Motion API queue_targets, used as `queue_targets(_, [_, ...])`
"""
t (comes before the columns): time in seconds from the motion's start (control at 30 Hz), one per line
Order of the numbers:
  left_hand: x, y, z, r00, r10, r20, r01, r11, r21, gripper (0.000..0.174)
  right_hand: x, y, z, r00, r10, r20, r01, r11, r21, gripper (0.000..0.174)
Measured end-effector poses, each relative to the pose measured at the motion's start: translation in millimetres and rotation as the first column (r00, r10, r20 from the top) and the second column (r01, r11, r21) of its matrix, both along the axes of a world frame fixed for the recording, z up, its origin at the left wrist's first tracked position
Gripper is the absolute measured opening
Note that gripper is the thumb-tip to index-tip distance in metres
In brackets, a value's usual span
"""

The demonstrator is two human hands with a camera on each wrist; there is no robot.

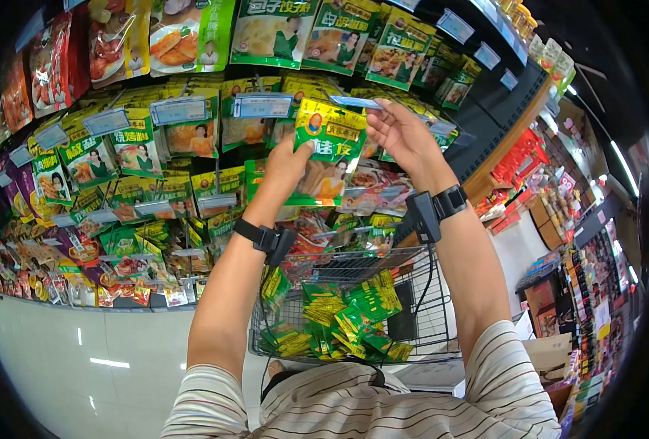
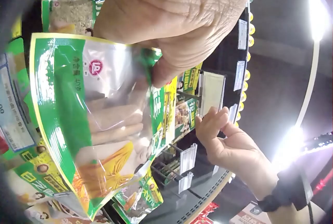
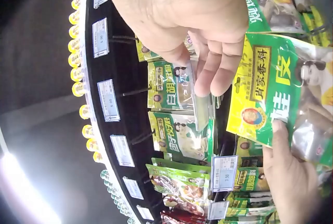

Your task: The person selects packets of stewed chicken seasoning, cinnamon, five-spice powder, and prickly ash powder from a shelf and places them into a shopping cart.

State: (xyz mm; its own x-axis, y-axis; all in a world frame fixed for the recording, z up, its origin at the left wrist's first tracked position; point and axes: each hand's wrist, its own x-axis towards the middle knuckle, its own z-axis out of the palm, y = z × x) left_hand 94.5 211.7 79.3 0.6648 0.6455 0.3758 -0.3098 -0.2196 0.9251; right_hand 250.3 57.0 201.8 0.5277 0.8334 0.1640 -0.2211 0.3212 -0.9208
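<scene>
A green and yellow spice packet (image 1: 329,157) is held upright before the hanging rows, pinched at its left edge by the left hand (image 1: 286,167). Its thumb lies on the printed front in the right wrist view, where the packet (image 3: 291,91) shows at the right. To the right of the packet's top, the right hand (image 1: 405,134) pinches a clear price-tag holder (image 1: 357,102) between thumb and fingers; this holder (image 3: 200,101) is seen from close by in the right wrist view. In the left wrist view the packet (image 2: 99,125) hangs below the left hand (image 2: 174,18).
Packets (image 1: 87,157) hang on hooks with price tags (image 1: 179,110) in front, across the shelf. Below the arms stands a wire cart (image 1: 430,307) with many green and yellow packets (image 1: 353,322) in it. A wooden shelf edge (image 1: 511,135) and an aisle with more goods lie to the right.
</scene>
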Motion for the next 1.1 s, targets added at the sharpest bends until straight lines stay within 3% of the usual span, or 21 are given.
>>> queue_targets(0.07, [4.3,-0.9,-0.4,0.998,-0.008,0.062,0.006,1.000,0.023,0.032,-0.7,0.1,0.2,1.000,0.005,-0.002,-0.005,1.000,0.009,0.021])
queue_targets(0.27, [14.1,4.0,7.3,0.993,0.095,-0.073,-0.088,0.993,0.083,0.031,-2.5,0.8,-0.1,1.000,0.018,-0.013,-0.018,1.000,0.022,0.019])
queue_targets(0.47, [18.0,9.7,-1.8,0.994,0.100,-0.041,-0.099,0.995,0.025,0.031,2.8,0.7,-5.4,0.999,0.043,-0.008,-0.043,0.999,0.017,0.019])
queue_targets(0.57, [26.3,15.9,-8.9,0.978,0.209,-0.005,-0.207,0.971,0.120,0.035,5.6,-0.2,-10.8,0.999,0.046,-0.014,-0.046,0.999,-0.003,0.019])
queue_targets(0.67, [41.3,30.4,-12.0,0.946,0.320,-0.046,-0.310,0.940,0.145,0.037,2.2,-1.1,-18.0,1.000,0.021,-0.019,-0.021,1.000,-0.015,0.018])
queue_targets(0.77, [72.7,59.9,-34.0,0.935,0.354,0.031,-0.355,0.926,0.128,0.038,-4.4,-5.0,-23.3,0.999,0.027,-0.039,-0.028,0.999,-0.020,0.019])
queue_targets(0.87, [78.1,78.2,-28.6,0.980,0.197,-0.004,-0.196,0.978,0.067,0.035,-10.4,-10.8,-30.6,0.997,0.061,-0.048,-0.062,0.998,-0.023,0.021])
queue_targets(1.0, [96.4,92.9,-25.4,0.944,0.275,-0.181,-0.269,0.962,0.057,0.036,-16.5,-26.3,-47.1,0.996,0.076,-0.042,-0.079,0.993,-0.082,0.026])
queue_targets(1.1, [101.8,104.1,-21.4,0.920,0.353,-0.168,-0.325,0.929,0.176,0.036,-20.7,-45.5,-58.1,0.994,0.091,-0.054,-0.097,0.986,-0.136,0.025])
